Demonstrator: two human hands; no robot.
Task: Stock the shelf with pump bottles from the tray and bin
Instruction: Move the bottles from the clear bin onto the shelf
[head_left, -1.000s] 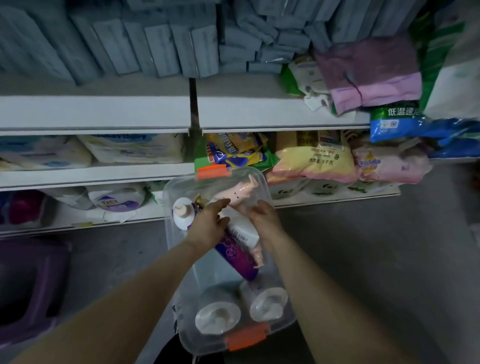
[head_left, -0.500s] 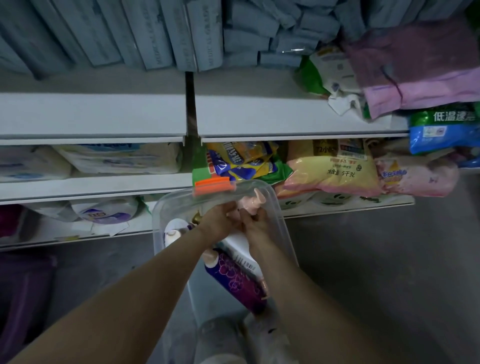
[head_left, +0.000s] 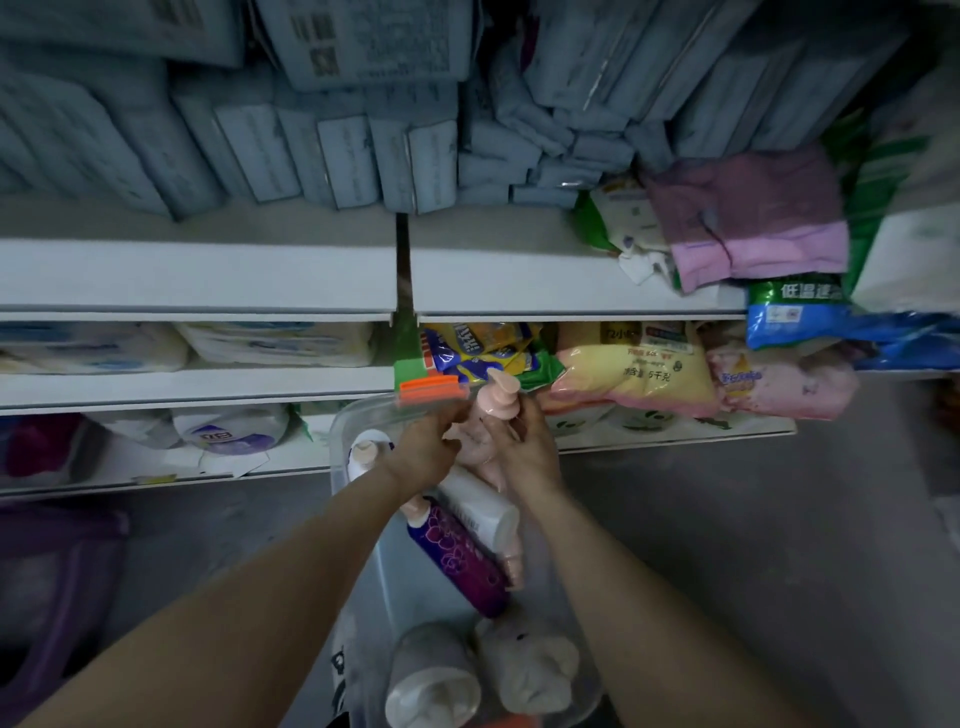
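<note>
A clear plastic bin (head_left: 340, 441) with orange latches (head_left: 430, 389) stands on the floor before the shelves. Both hands meet over its far end. My left hand (head_left: 423, 449) and my right hand (head_left: 524, 447) grip a pink pump bottle (head_left: 496, 402), whose pump head sticks up above the fingers. In the bin lie a purple pump bottle (head_left: 460, 558) and a white bottle (head_left: 483, 506). Two white pump bottles (head_left: 434, 680) stand at the near end. Another pump top (head_left: 366, 452) shows at the bin's left side.
White shelves (head_left: 197, 275) rise ahead, stacked with grey-blue packs (head_left: 337, 156) on top. Lower shelves hold yellow and pink bags (head_left: 639, 369) and white packs (head_left: 228, 428). A purple crate (head_left: 57, 577) sits on the floor at left. Grey floor (head_left: 753, 545) spreads to the right.
Both hands have risen from among the bottles toward the bin's far end, lifting the pink pump bottle upright. The view has tilted upward toward the shelves.
</note>
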